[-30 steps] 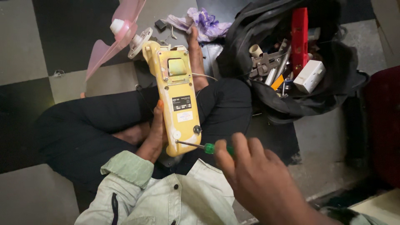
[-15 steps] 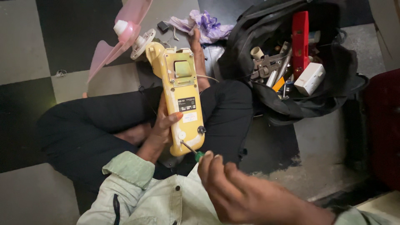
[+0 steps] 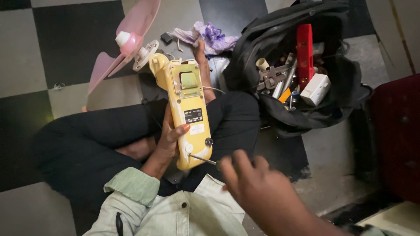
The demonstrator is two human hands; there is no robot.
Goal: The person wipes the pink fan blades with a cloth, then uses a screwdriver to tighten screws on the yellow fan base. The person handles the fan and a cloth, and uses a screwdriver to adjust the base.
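Note:
A yellow hand-held fan body [image 3: 187, 114] lies across my lap, its pink blades [image 3: 127, 38] pointing away over the floor. My left hand [image 3: 167, 140] grips the body from the left side, thumb on its back panel. My right hand [image 3: 258, 192] is shut on a screwdriver [image 3: 202, 159], whose thin metal shaft reaches the lower end of the yellow body near a round screw hole. The screwdriver's handle is hidden inside my fist.
An open black tool bag [image 3: 302, 70] sits on the right, holding a red level, pliers, a white box and other tools. A purple and white cloth [image 3: 205, 35] lies past the fan. The floor is black and grey tiles. A dark red seat [image 3: 396, 131] stands at far right.
My right hand has shifted along the fan's lower end, and the screwdriver's green handle has vanished inside my fist. The fan body stays in my left hand.

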